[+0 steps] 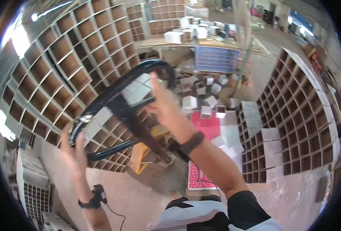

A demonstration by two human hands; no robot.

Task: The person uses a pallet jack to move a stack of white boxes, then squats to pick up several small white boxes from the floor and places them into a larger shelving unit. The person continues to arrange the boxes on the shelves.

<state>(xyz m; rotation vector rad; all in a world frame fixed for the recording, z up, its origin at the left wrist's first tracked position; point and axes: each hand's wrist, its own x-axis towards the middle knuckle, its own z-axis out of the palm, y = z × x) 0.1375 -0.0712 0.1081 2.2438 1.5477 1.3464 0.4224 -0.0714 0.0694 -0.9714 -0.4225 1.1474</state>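
A glossy black looped frame (114, 153) with a dark crossbar (134, 121) rises slantwise in front of me; its exact kind I cannot tell. My left hand (75, 152) is at its lower left end, thumb and fingers on either side of the tube. My right hand (163, 102) is at its upper right part, one finger pointing up and the others bent at the inner edge, smeared by motion. Pale panels show through the loop. Below the crossbar stands a yellow metal stand (139, 157), partly hidden by the frame.
Tall grid shelves of small compartments stand at left (72, 57) and right (293, 127). Several white open boxes (189, 102) lie ahead beside a pink patterned sheet (201, 175). Farther back, a table (155, 41) bears more boxes, with a blue panel (216, 59) below it.
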